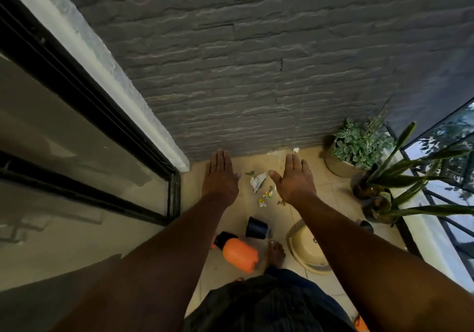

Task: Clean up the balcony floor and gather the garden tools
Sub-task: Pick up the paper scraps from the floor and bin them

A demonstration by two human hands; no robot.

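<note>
Both my arms reach forward over the beige tiled balcony floor [325, 193]. My left hand [220, 176] and my right hand [295, 179] are held flat with straight fingers, backs up, holding nothing. Between and below them lie scraps of white paper [257, 181] and small yellow-white litter bits [265, 198]. Nearer to me an orange spray bottle [239, 254] with a black cap lies on its side. A small black pot [256, 227] lies tipped beside it. A beige basin [306, 251] sits under my right forearm.
A grey stone wall [256, 62] closes the far end. A sliding glass door [77, 177] runs along the left. Potted plants [359, 144] and a spiky-leaved plant [389, 185] stand at the right by a black railing [441, 216]. My bare foot [276, 253] stands by the bottle.
</note>
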